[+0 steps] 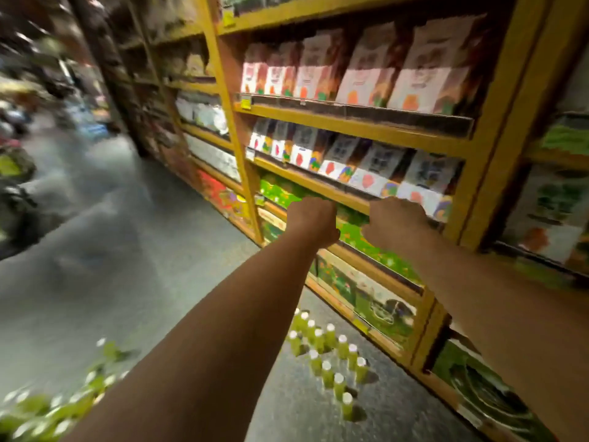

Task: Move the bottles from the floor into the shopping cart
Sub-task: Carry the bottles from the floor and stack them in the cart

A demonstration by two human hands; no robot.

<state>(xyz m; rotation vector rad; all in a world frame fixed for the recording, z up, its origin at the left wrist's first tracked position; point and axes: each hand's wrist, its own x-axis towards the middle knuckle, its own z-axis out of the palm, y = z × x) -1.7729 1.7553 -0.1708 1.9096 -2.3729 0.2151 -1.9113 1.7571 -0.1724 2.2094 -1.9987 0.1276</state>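
Several small green bottles with white caps (328, 355) stand upright in a cluster on the grey floor, close to the foot of the yellow shelves. More green bottles (47, 409) lie in a blurred heap at the bottom left; what holds them cannot be made out. Both my arms stretch forward, high above the floor bottles. My left hand (314, 221) is curled into a fist with nothing visible in it. My right hand (396, 220) is beside it, fingers curled under, in front of a shelf edge, and also holds nothing visible.
Yellow wooden shelves (350, 126) full of boxed goods run along the right side. The grey aisle floor (111, 250) stretches away to the left. Blurred dark shapes (16, 186) stand at the far left edge.
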